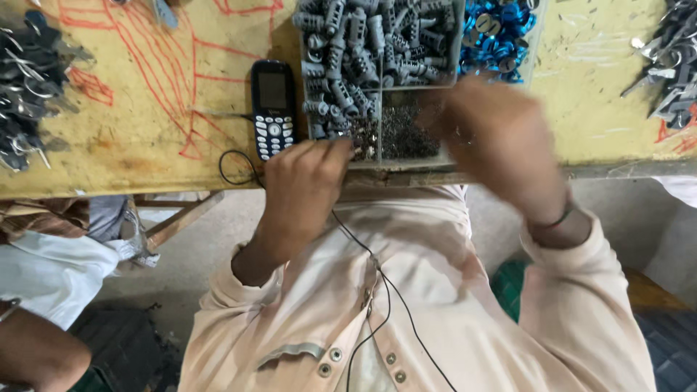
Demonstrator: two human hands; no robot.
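So the thing to watch here is the compartment tray (454,43) sitting at the near edge of the desk (131,145), and more exactly the small front pockets of it. The little pile of tiny dark screws (406,134) fills the front middle pocket, and just left of it there's a smaller pocket with shiny bits (365,141).

The left hand (305,181) is the closer one by far. Its fingertips are pinched together right at the front left corner of the tray, touching or just over that shiny-bit pocket. Looks like a pinch grip on something very small, but I can't tell what, or whether anything is actually between the fingers. The screws lie just to the right of that pinch and slightly further in.

The right hand (501,145) is up above the front right part of the tray, badly motion-blurred, so whether it's released or clenched is anyone's guess. It sits to the right of the screw pocket and seems higher off it than the left.

Further back in the tray: a big pocket of grey ribbed wall plugs (363,43), lying every which way, and behind the right hand a pocket of blue metal rings (501,33).

Left of the tray there's a dark keypad phone (273,109), long axis pointing away from the person, with a thin black cable (377,290) running down over the shirt. Piles of grey metal parts (29,80) sit far left of the tray and more (671,65) far right.
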